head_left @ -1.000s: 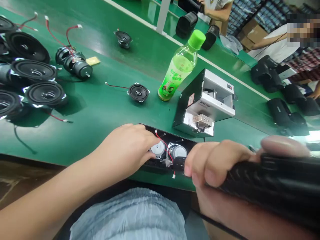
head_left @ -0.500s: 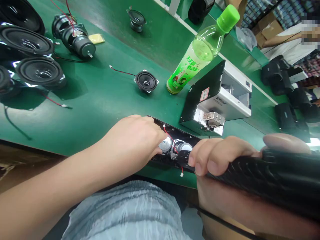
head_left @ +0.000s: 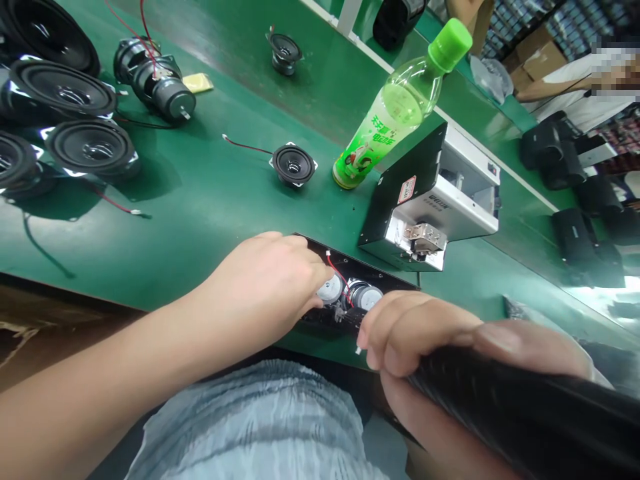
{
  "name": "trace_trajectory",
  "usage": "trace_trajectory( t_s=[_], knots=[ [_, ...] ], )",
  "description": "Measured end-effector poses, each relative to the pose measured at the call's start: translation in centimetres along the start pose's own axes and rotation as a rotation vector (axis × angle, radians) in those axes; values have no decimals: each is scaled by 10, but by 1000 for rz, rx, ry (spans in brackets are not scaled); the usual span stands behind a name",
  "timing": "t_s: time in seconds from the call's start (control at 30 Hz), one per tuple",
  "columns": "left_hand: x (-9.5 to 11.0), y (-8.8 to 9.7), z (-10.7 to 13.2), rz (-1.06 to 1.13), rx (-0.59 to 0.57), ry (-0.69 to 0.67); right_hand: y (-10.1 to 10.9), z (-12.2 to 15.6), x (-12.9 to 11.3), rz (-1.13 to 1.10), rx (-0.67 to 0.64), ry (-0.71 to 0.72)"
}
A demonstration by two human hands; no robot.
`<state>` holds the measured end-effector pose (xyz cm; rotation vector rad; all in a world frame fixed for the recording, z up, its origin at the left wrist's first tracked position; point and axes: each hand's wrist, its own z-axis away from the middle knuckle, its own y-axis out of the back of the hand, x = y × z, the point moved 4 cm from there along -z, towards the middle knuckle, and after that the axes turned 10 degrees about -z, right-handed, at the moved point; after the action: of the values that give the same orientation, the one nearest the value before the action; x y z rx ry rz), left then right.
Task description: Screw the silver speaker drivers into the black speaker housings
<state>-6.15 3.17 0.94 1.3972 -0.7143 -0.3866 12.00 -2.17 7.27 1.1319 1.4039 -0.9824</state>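
Two speakers held steady at the bench's near edge

The green bench (head_left: 210, 220) carries everything; its near edge serves as the working spot, probably for reach. The black-and-silver machine (head_left: 415, 200) stands just beyond the panel, perhaps so that a hand can get to it easily. The black panel (head_left: 363, 268) lies along the near edge, its right part hidden. The right hand (head_left: 425, 333) is wrapped round a black tool (head_left: 520, 393), its end pointing between the speakers; contact cannot be told. The bottle (head_left: 383, 130) stands farther back, seemingly to stay out of the way. The left hand (head_left: 280, 273) has thumb and forefinger clamped on the left speaker (head_left: 330, 289), likely to stop it shifting; its other fingers are hidden. The right speaker (head_left: 370, 297) sits beside it, back up. A red lead (head_left: 340, 270) crosses between them, loose.
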Motion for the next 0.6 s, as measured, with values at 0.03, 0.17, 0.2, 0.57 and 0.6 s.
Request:
trace_trajectory(
  t_s=[0.03,0.17,0.2,0.57,0.6],
  knots=[
    [0,-1,1,-2,4,-3,1,1,1,-9,-1,9],
    [1,-2,3,-14,10,-7,0,4,9,-63,-27,329],
    [2,-3,3,-18,13,-5,-2,5,11,-61,-58,387],
    [2,-5,5,-12,51,4,-24,-21,18,-68,151,275],
    [1,-6,6,-7,64,1,-29,-24,22,-75,158,278]
  ],
)
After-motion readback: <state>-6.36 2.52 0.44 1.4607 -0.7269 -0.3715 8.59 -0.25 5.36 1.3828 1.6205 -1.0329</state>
